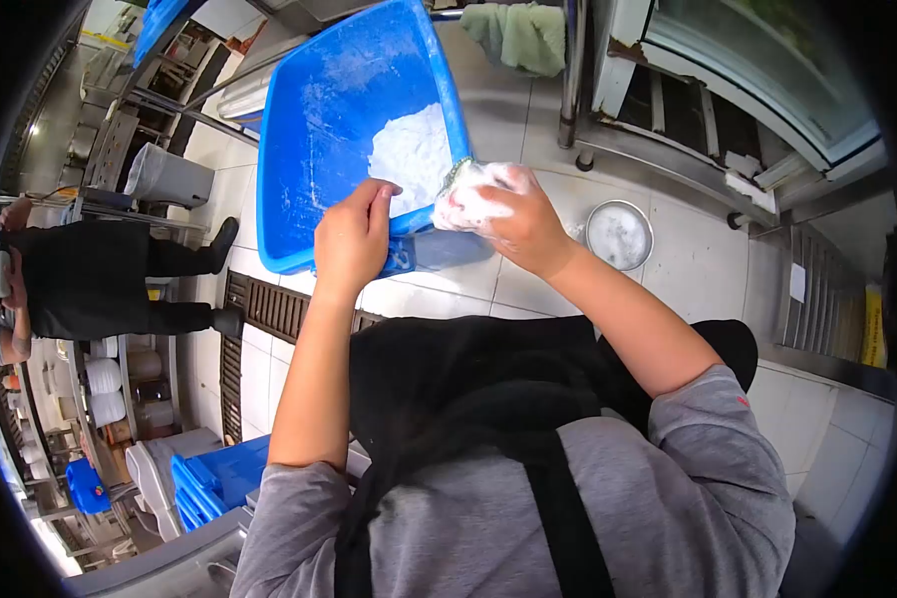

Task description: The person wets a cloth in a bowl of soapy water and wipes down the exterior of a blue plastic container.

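Note:
A large blue plastic bin (314, 120) is tipped in front of me, its inner walls smeared with white residue. A white, powdery-looking patch (411, 149) lies inside toward its right side. My left hand (353, 239) is closed over the bin's near rim, with the thumb on top and the other fingers mostly hidden. At the bin's right corner, my right hand (518, 224) grips a foam-covered scouring pad (458, 189) with a greenish edge. Suds cover the fingers of that hand. A round metal bowl (620, 236) of foamy liquid sits on the floor to the right.
On the left stands another person in a black apron (80, 279). A floor drain grate (269, 307) runs between us. A grey bucket (167, 176) is farther back. A green towel (516, 38) hangs ahead, and a metal-framed glass-door unit (747, 80) stands at right.

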Demonstrator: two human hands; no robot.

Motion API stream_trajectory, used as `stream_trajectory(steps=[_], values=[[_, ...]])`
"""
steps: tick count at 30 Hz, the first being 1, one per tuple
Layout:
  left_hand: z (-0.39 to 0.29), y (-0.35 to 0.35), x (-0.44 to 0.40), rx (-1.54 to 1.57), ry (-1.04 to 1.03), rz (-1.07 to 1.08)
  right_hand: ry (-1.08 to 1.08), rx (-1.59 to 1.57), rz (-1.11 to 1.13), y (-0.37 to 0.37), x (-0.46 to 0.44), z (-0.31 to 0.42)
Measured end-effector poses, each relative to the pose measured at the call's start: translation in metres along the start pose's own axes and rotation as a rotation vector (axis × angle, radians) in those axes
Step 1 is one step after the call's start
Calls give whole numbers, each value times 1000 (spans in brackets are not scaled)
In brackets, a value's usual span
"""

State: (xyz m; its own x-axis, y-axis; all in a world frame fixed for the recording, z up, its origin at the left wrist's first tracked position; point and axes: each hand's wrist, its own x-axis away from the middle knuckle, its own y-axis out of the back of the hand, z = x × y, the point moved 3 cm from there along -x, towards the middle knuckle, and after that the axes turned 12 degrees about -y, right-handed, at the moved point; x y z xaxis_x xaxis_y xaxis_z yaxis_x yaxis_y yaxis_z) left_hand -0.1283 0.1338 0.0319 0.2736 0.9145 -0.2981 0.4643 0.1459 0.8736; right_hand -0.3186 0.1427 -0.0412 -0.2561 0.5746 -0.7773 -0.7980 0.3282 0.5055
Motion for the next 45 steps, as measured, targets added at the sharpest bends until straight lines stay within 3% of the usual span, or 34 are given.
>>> stream_trajectory(steps=[5, 7, 9, 11, 13, 17, 21, 23, 25, 27, 30, 33, 36, 38, 40, 42, 44, 45], values=[[0, 2, 2, -18, 28, 40, 43, 8, 51, -5, -7, 9], [0, 2, 1, -8, -4, 56, 27, 78, -39, 6, -5, 1], [2, -2, 1, 7, -29, 63, -248, -129, -23, 17, -10, -6], [-12, -11, -2, -32, -302, 58, -271, -174, 10, 8, 0, -7], [-39, -20, -3, -165, -412, 162, -385, -302, -82, 2, 5, -7], [-44, -30, -8, -241, -333, 252, -428, -439, -120, -5, -8, -22], [-39, -32, -10, -262, -380, 183, -593, -431, -82, -37, -24, -94], [-37, -34, -10, -275, -403, 110, -681, -268, 49, -53, -57, -133], [-35, -36, -9, -278, -457, 63, -573, -340, -42, -61, -113, -145], [-33, -36, -10, -277, -453, 47, -614, -307, 62, -72, -146, -165], [-32, -33, -9, -272, -459, 39, -587, -368, 38, -84, -143, -176], [-26, -27, -2, -259, -491, 30, -511, -290, 46, -56, -95, -111], [-11, -9, 17, -219, -518, 40, -634, -434, 84, -40, -21, -20], [2, 5, 32, -187, -524, 55, -654, -521, 137, -44, -5, -4], [12, 15, 50, -185, -517, 137, -486, -447, 47, -46, -7, 1], [12, 20, 63, -209, -450, 103, -711, -504, -102, -67, -40, -57], [16, 20, 65, -239, -385, 69, -541, -245, -101, -65, -108, -107], [16, 19, 65, -234, -406, 49, -507, -325, -188, -73, -127, -145]])
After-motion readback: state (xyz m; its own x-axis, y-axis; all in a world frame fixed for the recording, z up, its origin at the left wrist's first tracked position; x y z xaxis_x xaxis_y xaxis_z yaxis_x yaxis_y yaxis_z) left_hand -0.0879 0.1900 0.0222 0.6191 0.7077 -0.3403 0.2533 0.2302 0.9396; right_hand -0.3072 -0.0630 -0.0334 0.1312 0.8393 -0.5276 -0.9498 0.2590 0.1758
